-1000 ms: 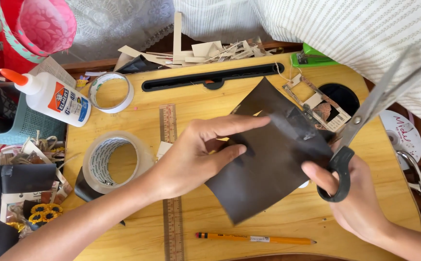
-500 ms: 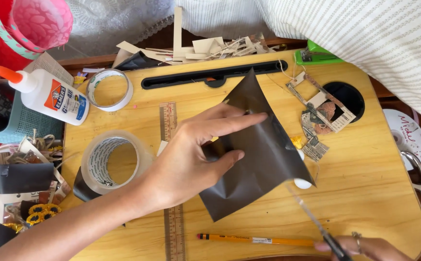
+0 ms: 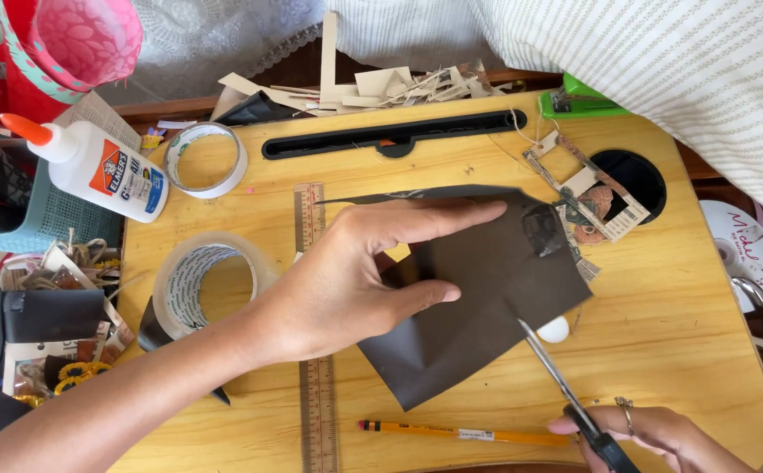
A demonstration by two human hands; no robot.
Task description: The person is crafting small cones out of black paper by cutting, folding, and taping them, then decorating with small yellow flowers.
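Dark creased paper sheet (image 3: 487, 298) pinched by left hand (image 3: 346, 280); right hand (image 3: 653, 434) grip closed on scissors (image 3: 565, 385).

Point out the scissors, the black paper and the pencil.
scissors (image 3: 550, 363): head view, on the blades.
black paper (image 3: 495, 280): head view, on the sheet's middle.
pencil (image 3: 460, 432): head view, mid-shaft.
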